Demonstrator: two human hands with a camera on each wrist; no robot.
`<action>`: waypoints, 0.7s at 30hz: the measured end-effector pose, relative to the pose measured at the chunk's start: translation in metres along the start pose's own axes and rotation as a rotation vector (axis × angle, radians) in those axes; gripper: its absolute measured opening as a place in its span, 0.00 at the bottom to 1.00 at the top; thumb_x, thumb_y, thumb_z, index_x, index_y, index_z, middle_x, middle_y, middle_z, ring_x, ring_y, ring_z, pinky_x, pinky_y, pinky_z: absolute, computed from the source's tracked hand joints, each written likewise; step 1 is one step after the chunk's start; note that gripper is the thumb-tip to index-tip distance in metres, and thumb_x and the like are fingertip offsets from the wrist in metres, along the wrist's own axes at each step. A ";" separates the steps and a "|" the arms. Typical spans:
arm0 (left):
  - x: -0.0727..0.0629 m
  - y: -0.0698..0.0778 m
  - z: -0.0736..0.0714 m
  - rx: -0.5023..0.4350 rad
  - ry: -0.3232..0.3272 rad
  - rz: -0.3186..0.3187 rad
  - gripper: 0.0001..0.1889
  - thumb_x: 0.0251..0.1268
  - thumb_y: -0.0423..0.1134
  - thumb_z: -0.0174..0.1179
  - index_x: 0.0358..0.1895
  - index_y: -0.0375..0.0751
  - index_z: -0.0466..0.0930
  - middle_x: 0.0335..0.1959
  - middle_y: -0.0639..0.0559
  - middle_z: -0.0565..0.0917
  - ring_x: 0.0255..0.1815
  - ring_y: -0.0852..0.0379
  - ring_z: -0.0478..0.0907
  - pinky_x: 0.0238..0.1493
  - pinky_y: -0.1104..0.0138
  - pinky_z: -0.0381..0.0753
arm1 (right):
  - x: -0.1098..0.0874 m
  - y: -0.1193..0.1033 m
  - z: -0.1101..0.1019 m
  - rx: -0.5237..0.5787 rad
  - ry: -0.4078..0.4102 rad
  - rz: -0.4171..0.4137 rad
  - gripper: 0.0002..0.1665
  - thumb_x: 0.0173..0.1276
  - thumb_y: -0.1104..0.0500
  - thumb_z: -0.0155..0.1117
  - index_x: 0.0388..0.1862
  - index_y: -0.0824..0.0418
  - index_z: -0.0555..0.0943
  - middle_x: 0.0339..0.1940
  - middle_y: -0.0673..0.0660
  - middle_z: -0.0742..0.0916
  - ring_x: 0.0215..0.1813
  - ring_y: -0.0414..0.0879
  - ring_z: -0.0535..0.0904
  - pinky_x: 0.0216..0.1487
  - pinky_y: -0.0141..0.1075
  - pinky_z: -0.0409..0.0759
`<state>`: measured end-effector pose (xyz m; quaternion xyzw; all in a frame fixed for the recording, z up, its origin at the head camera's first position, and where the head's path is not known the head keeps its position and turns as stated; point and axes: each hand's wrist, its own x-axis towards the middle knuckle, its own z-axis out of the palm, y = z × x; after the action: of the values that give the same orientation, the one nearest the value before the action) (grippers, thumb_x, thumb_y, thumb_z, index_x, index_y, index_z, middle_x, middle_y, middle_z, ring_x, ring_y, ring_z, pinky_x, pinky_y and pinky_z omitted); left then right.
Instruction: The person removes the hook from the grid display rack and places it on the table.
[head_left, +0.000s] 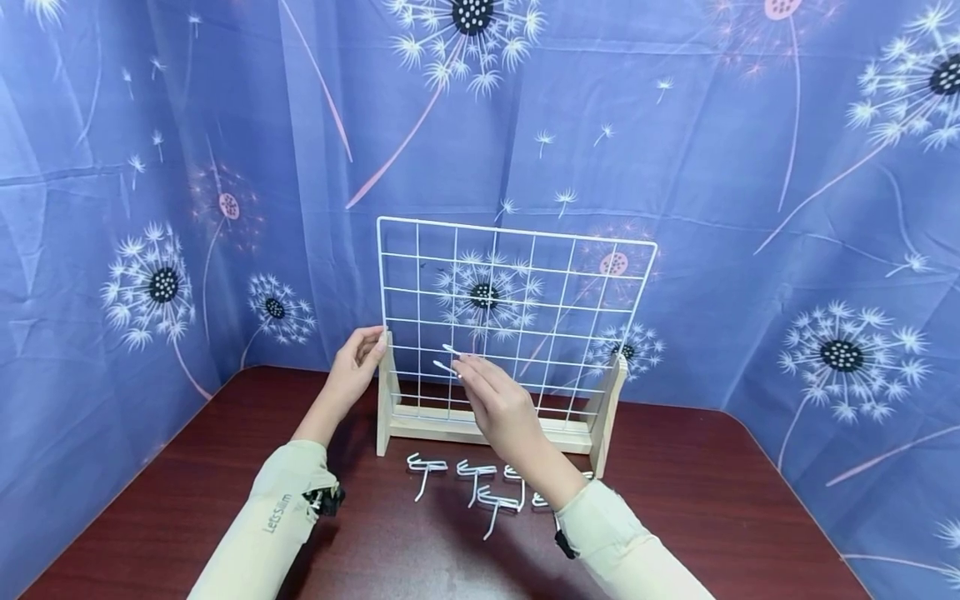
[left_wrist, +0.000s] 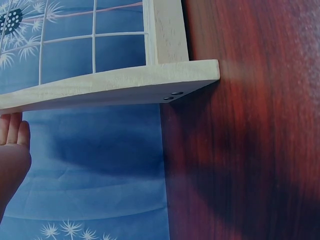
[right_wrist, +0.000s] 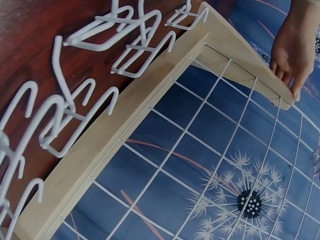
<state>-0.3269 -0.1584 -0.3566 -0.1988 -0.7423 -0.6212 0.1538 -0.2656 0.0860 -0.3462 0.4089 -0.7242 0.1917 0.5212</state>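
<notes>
A white wire grid panel (head_left: 517, 231) stands upright in a wooden stand. My left hand (head_left: 354, 364) holds the top of the stand's left side support (head_left: 385, 408), thumb and fingers around its edge; the right wrist view also shows this. In front of the grid's lower middle, my right hand (head_left: 504, 410) pinches a white wire hook (head_left: 452, 349). Its two prongs point left and up toward the wires, and the fingers cover the rest. The left wrist view catches only some left fingers (left_wrist: 15, 131) under the wooden support (left_wrist: 125, 82).
Several more white wire hooks (head_left: 475, 471) lie on the dark red wooden table (head_left: 420, 558) before the stand, some behind my right forearm. A wooden base bar (head_left: 431, 427) joins the two supports. Blue dandelion-print cloth (head_left: 600, 183) hangs behind and at both sides.
</notes>
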 end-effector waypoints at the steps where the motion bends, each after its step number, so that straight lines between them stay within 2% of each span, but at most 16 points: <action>1: 0.000 0.000 0.000 0.003 -0.001 0.001 0.19 0.74 0.29 0.48 0.63 0.22 0.64 0.58 0.27 0.72 0.55 0.48 0.70 0.51 0.81 0.69 | -0.001 0.000 -0.001 0.000 -0.004 -0.005 0.16 0.76 0.61 0.50 0.49 0.67 0.82 0.45 0.62 0.87 0.50 0.54 0.83 0.56 0.39 0.78; 8: 0.000 0.000 0.000 0.000 -0.002 -0.006 0.19 0.74 0.29 0.48 0.63 0.21 0.64 0.59 0.27 0.72 0.55 0.51 0.71 0.52 0.80 0.68 | -0.010 -0.004 -0.006 0.009 -0.034 -0.050 0.15 0.75 0.62 0.51 0.50 0.69 0.82 0.46 0.63 0.87 0.51 0.54 0.83 0.56 0.39 0.78; 17: 0.001 0.001 0.001 0.004 0.000 -0.009 0.19 0.73 0.29 0.48 0.63 0.21 0.64 0.59 0.27 0.72 0.58 0.42 0.70 0.53 0.80 0.68 | -0.023 -0.009 -0.013 -0.008 -0.081 -0.129 0.16 0.77 0.62 0.49 0.49 0.69 0.82 0.46 0.62 0.87 0.50 0.53 0.83 0.54 0.39 0.79; 21: 0.001 0.001 0.000 0.008 -0.003 -0.019 0.20 0.74 0.29 0.48 0.63 0.22 0.64 0.59 0.27 0.72 0.59 0.41 0.69 0.53 0.80 0.67 | -0.029 -0.011 -0.016 -0.003 -0.117 -0.163 0.17 0.77 0.62 0.47 0.49 0.70 0.82 0.46 0.62 0.87 0.50 0.54 0.83 0.54 0.38 0.79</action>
<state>-0.3276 -0.1579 -0.3555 -0.1921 -0.7470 -0.6191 0.1476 -0.2441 0.1019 -0.3686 0.4763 -0.7178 0.1233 0.4927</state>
